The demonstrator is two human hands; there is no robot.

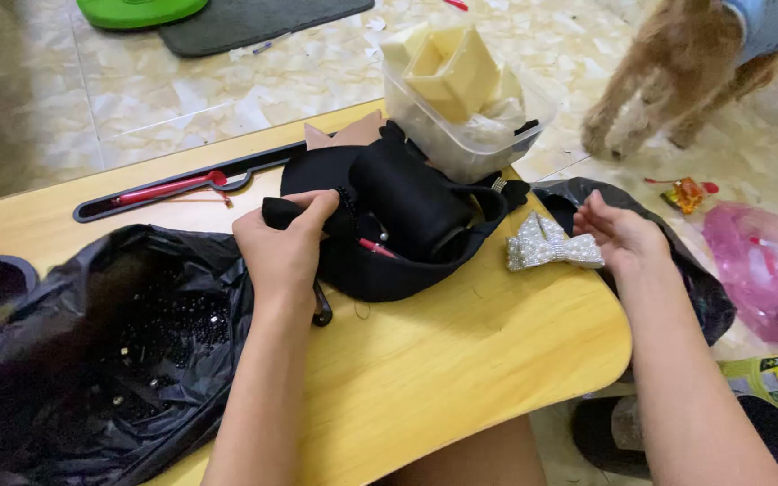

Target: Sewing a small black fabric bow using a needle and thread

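My left hand (285, 243) pinches the left edge of a black fabric piece (389, 225) that lies on a low yellow wooden table (461, 360). A black cylinder (411, 202) rests on that fabric, with a red pen-like stick (376, 247) beside it. My right hand (621, 236) hovers at the table's right edge, fingers apart, just touching a silver beaded bow (547, 245). A black plastic bag (110, 351) holding several small black beads spreads open at the left, next to my left forearm.
A clear plastic box (461, 135) with pale yellow blocks sits at the table's far edge. A long black tray (182, 184) holds a red tool. A brown dog (686, 63) stands on the tiled floor at right, near a pink bag (763, 270) and another black bag (695, 279).
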